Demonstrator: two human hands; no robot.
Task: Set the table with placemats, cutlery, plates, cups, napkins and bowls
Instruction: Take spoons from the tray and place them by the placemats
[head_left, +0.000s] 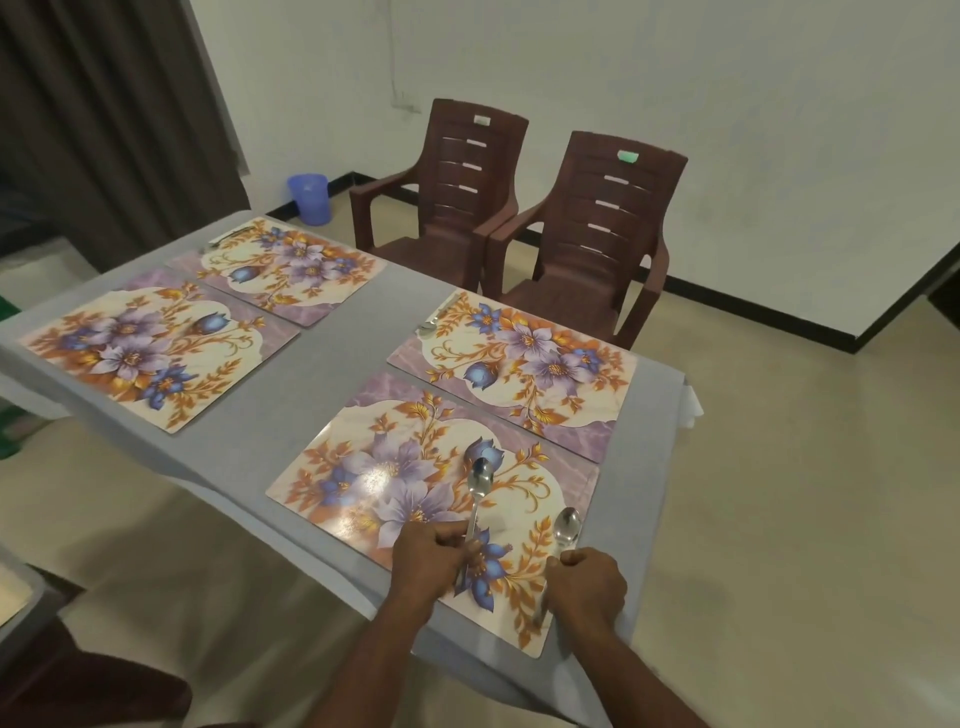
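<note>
Four glossy floral placemats lie flat on the grey-clothed bench. Cutlery sits at two far mats; plates, cups, napkins and bowls are not laid. Left hand grip is closed on one steel spoon; right hand grip is closed on another spoon, both over the near mat.

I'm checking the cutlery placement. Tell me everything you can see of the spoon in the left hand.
The spoon is shiny, plain metal, with an oval bowl and a slim straight handle. Its bowl points away from the person, over the blue bud printed on the near placemat. The left hand grips the lower handle, hiding its end. Whether the bowl rests on the mat or is lifted slightly cannot be told. Nothing else touches it.
</note>
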